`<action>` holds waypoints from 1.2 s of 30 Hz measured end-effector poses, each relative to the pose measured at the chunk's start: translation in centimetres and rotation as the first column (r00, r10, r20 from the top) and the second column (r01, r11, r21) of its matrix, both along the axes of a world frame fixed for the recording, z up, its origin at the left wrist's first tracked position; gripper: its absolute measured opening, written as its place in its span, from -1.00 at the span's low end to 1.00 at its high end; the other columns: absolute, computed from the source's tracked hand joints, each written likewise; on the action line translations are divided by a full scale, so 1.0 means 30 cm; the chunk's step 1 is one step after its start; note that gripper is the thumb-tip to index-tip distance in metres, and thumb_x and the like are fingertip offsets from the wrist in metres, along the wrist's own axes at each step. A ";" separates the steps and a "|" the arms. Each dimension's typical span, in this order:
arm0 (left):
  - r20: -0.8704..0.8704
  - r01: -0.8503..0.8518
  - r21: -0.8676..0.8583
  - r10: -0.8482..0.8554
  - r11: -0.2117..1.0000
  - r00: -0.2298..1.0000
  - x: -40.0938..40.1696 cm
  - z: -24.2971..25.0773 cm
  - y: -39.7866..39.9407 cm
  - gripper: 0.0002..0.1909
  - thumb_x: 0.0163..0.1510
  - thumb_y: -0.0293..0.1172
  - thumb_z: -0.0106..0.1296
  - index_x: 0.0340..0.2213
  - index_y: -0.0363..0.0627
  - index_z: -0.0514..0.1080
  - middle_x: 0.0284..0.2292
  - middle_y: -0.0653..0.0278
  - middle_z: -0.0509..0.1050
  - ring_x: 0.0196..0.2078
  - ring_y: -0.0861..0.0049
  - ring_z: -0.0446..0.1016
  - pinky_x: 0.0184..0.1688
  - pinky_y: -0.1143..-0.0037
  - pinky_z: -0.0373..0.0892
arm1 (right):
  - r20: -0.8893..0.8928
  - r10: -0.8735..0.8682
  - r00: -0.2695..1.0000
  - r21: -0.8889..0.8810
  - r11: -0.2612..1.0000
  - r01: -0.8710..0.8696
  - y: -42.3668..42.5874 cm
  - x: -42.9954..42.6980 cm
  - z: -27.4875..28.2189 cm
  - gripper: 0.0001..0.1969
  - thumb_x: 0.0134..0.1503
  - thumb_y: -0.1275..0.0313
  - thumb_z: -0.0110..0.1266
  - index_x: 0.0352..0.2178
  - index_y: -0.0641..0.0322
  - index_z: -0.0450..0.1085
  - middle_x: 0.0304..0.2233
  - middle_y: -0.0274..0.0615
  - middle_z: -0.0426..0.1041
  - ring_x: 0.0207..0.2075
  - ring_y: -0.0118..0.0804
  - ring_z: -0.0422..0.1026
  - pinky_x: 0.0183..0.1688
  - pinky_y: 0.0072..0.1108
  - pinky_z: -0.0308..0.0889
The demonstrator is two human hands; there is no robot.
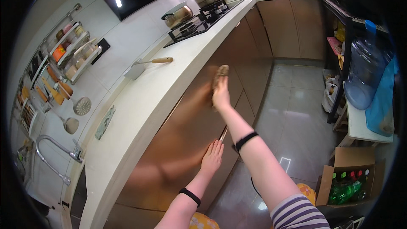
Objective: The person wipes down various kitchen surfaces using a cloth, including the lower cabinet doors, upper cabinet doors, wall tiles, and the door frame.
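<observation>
My right hand (221, 95) presses a brown cloth (221, 71) flat against the glossy brown cabinet front (187, 124) below the counter. Lower down and nearer to me, my left hand (213, 156) lies with its palm on the same cabinet front, beside the edge of a panel, holding nothing. The shiny surface reflects both arms. On the white countertop (159, 86) above are a folded grey-green cloth (105, 122) and a white pan-like vessel (134, 70) with a wooden-handled utensil (162, 60).
A gas stove (190, 28) bears two metal pots. At the left, a curved faucet (57, 148) stands below hanging utensils. To the right are a bench (359, 124) with a large water bottle (365, 73) and a cardboard box (354, 157) of bottles on the tiled floor.
</observation>
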State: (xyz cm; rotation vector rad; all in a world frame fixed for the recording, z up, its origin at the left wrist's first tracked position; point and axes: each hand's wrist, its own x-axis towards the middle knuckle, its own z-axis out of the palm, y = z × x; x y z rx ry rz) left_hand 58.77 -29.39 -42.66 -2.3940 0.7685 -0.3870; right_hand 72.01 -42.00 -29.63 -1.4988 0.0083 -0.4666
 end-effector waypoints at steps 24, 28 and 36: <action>-0.022 -0.065 0.246 0.073 0.967 0.997 -0.128 0.073 -0.001 -0.39 -0.17 -0.08 -0.19 -0.10 -0.19 0.07 0.02 0.08 -0.15 0.09 0.34 -0.21 0.07 0.37 -0.24 | 0.376 -0.150 0.914 -0.009 0.986 0.165 -0.105 0.156 0.018 -0.61 -0.04 0.52 -0.30 -0.10 0.29 0.05 0.01 0.03 -0.12 0.04 -0.09 -0.10 0.03 -0.54 -0.12; -0.081 -0.088 0.246 0.111 0.965 0.991 -0.141 0.072 0.007 -0.39 -0.17 -0.07 -0.19 -0.10 -0.17 0.07 0.02 0.08 -0.15 0.09 0.35 -0.21 0.06 0.37 -0.23 | 0.074 -0.156 0.985 0.037 0.987 0.153 -0.159 0.239 0.019 -0.62 -0.03 0.51 -0.31 -0.10 0.24 0.07 0.01 -0.02 -0.10 0.03 -0.11 -0.07 0.03 -0.53 -0.10; -0.068 -0.090 0.255 0.111 0.963 0.991 -0.133 0.071 0.014 -0.38 -0.18 -0.02 -0.19 -0.12 -0.15 0.09 0.02 0.09 -0.15 0.09 0.36 -0.20 0.06 0.38 -0.23 | -0.065 -0.140 0.988 -0.018 0.990 0.139 -0.212 0.252 -0.028 -0.62 -0.03 0.51 -0.33 -0.10 0.15 0.08 -0.01 -0.11 -0.01 -0.01 -0.13 0.02 0.00 -0.52 -0.02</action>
